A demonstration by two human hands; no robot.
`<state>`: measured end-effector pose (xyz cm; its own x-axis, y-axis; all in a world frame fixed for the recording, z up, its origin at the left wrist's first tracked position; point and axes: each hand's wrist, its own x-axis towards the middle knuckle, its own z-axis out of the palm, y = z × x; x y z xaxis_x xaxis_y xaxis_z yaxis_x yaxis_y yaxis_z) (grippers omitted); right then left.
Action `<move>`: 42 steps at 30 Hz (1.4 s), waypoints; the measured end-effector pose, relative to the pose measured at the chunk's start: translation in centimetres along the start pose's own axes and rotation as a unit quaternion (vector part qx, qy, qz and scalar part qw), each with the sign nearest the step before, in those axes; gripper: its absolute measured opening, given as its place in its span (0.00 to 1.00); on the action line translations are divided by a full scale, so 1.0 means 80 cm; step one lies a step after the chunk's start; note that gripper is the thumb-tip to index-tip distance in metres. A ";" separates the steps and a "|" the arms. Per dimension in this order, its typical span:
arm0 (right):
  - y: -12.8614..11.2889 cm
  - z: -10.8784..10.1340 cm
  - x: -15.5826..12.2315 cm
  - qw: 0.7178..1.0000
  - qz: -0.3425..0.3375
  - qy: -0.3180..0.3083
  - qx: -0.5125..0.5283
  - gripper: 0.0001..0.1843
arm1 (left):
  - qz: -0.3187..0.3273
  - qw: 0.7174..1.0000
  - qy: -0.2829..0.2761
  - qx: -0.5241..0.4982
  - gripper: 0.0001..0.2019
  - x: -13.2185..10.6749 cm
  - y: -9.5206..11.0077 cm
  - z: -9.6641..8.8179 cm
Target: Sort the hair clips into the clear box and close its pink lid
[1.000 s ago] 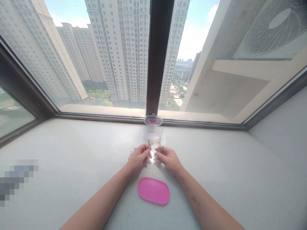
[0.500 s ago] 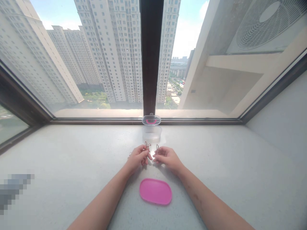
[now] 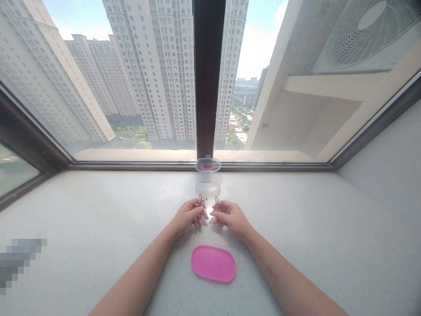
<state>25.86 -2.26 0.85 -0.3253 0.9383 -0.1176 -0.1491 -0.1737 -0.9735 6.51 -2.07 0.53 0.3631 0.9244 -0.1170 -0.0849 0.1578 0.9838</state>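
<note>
My left hand (image 3: 191,214) pinches a thin brown looped cord (image 3: 201,201), which looks like a hair tie, between thumb and fingertips. Opposite it, my right hand (image 3: 230,216) holds a second brown looped cord (image 3: 216,202) the same way, its loop standing upright. A small gap separates the two hands. Just beyond them stands a clear plastic box (image 3: 208,181), its see-through lid (image 3: 208,165) with a pink handle tipped up against the window frame. On the near side, between my forearms, lies a flat pink oval lid or tray (image 3: 213,263).
Everything rests on a pale speckled windowsill (image 3: 115,210). A dark window frame (image 3: 263,166) borders it at the back, and a white wall (image 3: 384,149) rises on the right. At the left edge a blurred-out patch (image 3: 19,259) hides something.
Both hands stay nearly in place, each still holding its cord. The right cord's loop sits slightly higher; the box and pink piece have not moved.
</note>
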 end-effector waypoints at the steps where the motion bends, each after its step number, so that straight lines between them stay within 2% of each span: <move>1: 0.000 0.000 0.000 1.000 -0.003 0.000 0.002 0.19 | 0.001 1.000 0.001 0.001 0.09 0.000 0.000 0.000; 21: 0.004 -0.004 0.000 1.000 -0.012 -0.005 -0.005 0.17 | 0.000 1.000 0.011 0.003 0.08 -0.001 0.005 0.005; 42: 0.005 -0.004 0.001 1.000 -0.009 -0.009 -0.007 0.18 | 0.001 1.000 0.006 -0.009 0.07 -0.001 0.004 0.006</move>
<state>26.10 -2.18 0.42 -0.3386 0.9359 -0.0969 -0.1424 -0.1528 -0.9780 6.91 -2.26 0.92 0.3514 0.9288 -0.1175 -0.1011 0.1624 0.9815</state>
